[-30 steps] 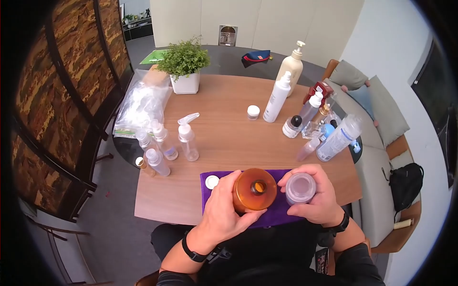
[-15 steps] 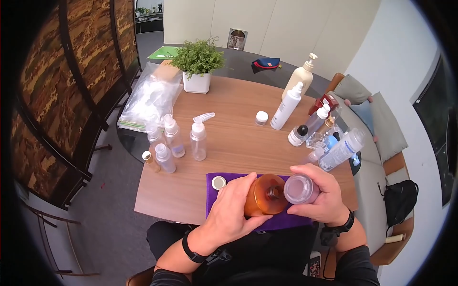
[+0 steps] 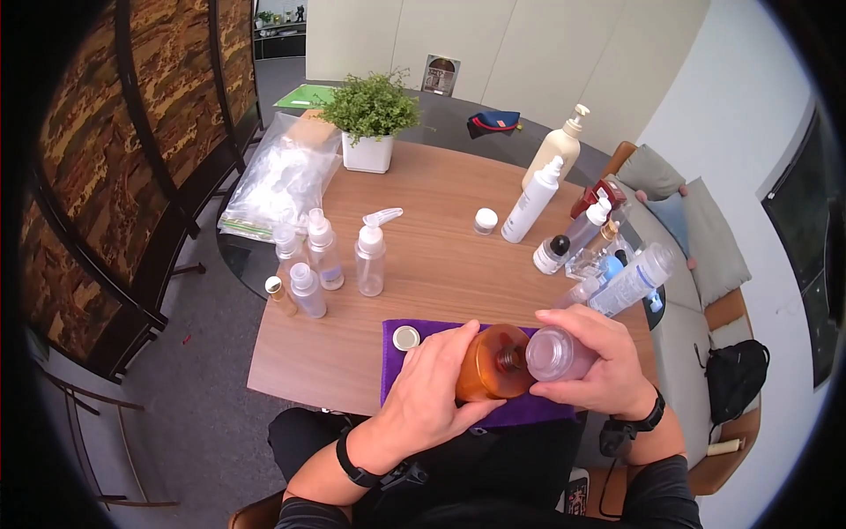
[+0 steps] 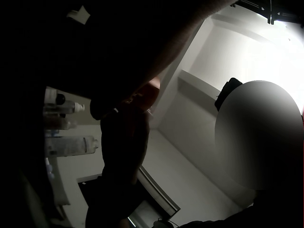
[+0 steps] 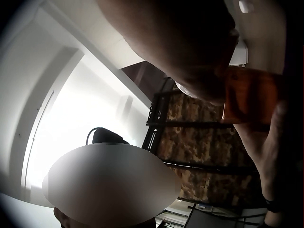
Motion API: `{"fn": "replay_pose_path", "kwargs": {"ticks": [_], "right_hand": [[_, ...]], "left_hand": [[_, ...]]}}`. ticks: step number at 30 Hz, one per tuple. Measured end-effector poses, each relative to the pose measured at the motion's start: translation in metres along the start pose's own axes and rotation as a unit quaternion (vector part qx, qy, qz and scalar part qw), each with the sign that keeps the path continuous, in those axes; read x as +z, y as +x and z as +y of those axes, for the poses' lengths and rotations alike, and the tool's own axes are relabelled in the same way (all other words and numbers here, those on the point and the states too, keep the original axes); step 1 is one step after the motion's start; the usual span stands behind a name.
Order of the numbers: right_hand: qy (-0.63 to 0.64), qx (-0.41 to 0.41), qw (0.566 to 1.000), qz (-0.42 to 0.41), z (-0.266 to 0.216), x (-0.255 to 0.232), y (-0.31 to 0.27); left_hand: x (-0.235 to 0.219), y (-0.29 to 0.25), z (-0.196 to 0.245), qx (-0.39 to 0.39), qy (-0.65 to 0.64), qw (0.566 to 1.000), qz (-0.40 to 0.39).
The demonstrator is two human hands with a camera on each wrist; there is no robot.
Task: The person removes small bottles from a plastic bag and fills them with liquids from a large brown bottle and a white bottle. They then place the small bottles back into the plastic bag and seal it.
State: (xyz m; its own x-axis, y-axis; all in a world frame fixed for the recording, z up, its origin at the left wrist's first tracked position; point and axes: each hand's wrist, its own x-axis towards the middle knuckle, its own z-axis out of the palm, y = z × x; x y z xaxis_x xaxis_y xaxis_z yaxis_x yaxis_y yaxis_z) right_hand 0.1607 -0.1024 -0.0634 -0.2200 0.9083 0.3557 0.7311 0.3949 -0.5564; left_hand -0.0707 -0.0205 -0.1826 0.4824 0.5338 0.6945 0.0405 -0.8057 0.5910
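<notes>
In the head view, the left hand [image 3: 429,385] grips an amber bottle [image 3: 483,370], its uncapped threaded neck tilted to the right. Beside it the right hand [image 3: 608,363] holds a clear, faintly purple container [image 3: 560,354] with its round end against or just by the amber bottle's neck; whether they touch I cannot tell. Both are above a purple cloth [image 3: 393,375], on which a white round cap [image 3: 406,338] lies. The right wrist view shows the amber bottle [image 5: 251,95] dark and close. Most of the left wrist view is in shadow.
Several clear bottles [image 3: 371,264] stand at the table's left, near a plastic bag [image 3: 284,185] and a potted plant [image 3: 367,152]. A white jar [image 3: 486,220], a white spray bottle [image 3: 532,201], a cream pump bottle [image 3: 553,155] and a leaning clear bottle [image 3: 630,280] are farther right.
The amber bottle has tipped from upright toward the right, and the right hand has brought the clear container over to its neck and tilted it. The head view has shifted slightly.
</notes>
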Motion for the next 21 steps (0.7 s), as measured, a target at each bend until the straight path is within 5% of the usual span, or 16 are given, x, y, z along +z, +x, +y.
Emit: {"fn": "replay_pose_path", "kwargs": {"ticks": [21], "right_hand": [[-0.074,-0.021,0.997,-0.021,-0.018,-0.011,0.019]], "left_hand": [[-0.001,-0.001,-0.001,-0.015,-0.024,1.0,-0.009]]}}
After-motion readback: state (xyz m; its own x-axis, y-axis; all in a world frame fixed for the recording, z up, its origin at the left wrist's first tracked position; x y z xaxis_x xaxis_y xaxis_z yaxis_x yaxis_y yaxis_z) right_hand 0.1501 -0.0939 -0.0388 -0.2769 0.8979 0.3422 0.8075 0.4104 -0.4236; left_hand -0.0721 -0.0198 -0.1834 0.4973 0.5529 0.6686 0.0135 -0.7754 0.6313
